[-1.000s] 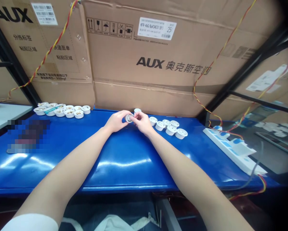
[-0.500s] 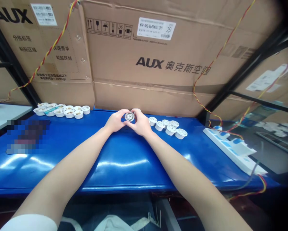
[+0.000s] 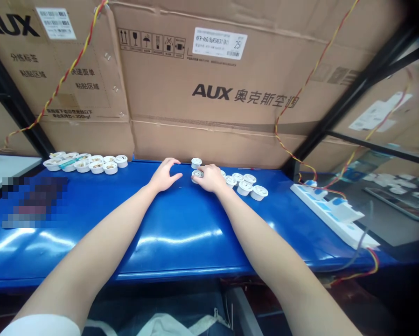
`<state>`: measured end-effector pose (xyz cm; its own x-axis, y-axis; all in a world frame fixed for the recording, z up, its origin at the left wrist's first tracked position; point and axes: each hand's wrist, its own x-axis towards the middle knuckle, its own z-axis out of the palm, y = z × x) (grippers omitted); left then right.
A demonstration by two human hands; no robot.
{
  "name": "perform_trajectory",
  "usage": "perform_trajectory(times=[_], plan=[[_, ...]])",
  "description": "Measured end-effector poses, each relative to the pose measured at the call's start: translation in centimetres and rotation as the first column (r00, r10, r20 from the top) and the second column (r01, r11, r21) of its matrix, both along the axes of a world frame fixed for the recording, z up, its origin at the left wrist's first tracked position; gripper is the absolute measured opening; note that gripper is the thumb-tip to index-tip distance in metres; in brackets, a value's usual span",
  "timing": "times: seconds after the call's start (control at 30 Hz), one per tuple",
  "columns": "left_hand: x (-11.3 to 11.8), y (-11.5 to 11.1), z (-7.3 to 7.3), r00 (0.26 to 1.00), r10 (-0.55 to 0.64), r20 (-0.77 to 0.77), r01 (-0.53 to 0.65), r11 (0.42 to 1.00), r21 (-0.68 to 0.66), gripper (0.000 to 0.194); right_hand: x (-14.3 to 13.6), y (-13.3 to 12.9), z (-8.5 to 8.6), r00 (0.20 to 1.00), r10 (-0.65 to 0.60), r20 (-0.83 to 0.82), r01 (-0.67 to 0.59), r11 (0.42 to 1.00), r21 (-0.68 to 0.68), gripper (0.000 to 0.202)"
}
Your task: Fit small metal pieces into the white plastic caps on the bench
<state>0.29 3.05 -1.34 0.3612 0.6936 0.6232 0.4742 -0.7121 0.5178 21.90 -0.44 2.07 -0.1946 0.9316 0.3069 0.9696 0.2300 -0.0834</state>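
My right hand (image 3: 211, 177) grips a small round white plastic part (image 3: 197, 174), thumb and fingers about its rim, low over the blue table (image 3: 174, 214). Just behind it stands another white part (image 3: 196, 163) of the same kind. To the left, my left hand (image 3: 164, 175) holds nothing, its thumb and fingers apart. Several more white round parts (image 3: 245, 187) stand in a group right of my right hand, which hides some of them. At the table's far left, a cluster of white round parts (image 3: 96, 167) shows brownish bits inside.
Large cardboard boxes (image 3: 209, 126) line the back of the table. A white power strip (image 3: 331, 212) lies along the right edge. Twisted red and yellow wires (image 3: 66, 74) hang in front of the boxes. A blurred dark object (image 3: 38, 200) lies at left.
Both hands were together around one white part. My left hand has let go and moved left, opening. My right hand has kept the part and lowered it toward the table.
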Motion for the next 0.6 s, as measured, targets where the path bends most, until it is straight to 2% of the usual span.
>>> perform_trajectory(times=[0.13,0.23,0.3,0.37,0.47,0.53,0.6], plan=[[0.0,0.0,0.1,0.999,-0.036,-0.034,0.036,0.999,-0.010,0.030,1.1,0.6,-0.2,0.992,-0.123,-0.018,0.122,0.991,-0.046,0.042],[0.0,-0.1,0.1,1.000,-0.024,-0.006,0.024,1.000,-0.009,0.027,1.8,0.9,-0.3,0.968,-0.249,-0.011,0.247,0.965,-0.086,0.044],[0.0,0.0,0.1,1.000,-0.011,0.009,0.011,1.000,-0.017,0.026,2.1,0.8,-0.3,0.956,-0.293,0.005,0.293,0.954,-0.062,0.045],[0.0,0.1,0.1,1.000,-0.010,0.007,0.010,1.000,-0.029,0.025,1.9,0.7,-0.3,0.959,-0.282,0.013,0.282,0.959,0.017,0.047],[0.1,0.2,0.0,1.000,-0.011,0.001,0.011,0.999,-0.045,0.024,0.9,0.7,0.0,0.984,-0.171,0.041,0.164,0.977,0.133,0.054],[0.2,0.3,0.0,1.000,-0.004,0.001,0.004,0.998,-0.060,0.024,-0.1,1.3,0.3,0.992,-0.097,0.082,0.084,0.986,0.142,0.055],[0.2,0.4,-0.1,1.000,0.011,-0.002,-0.011,0.996,-0.087,0.024,-1.0,2.4,0.8,0.989,-0.069,0.131,0.059,0.995,0.081,0.052]])
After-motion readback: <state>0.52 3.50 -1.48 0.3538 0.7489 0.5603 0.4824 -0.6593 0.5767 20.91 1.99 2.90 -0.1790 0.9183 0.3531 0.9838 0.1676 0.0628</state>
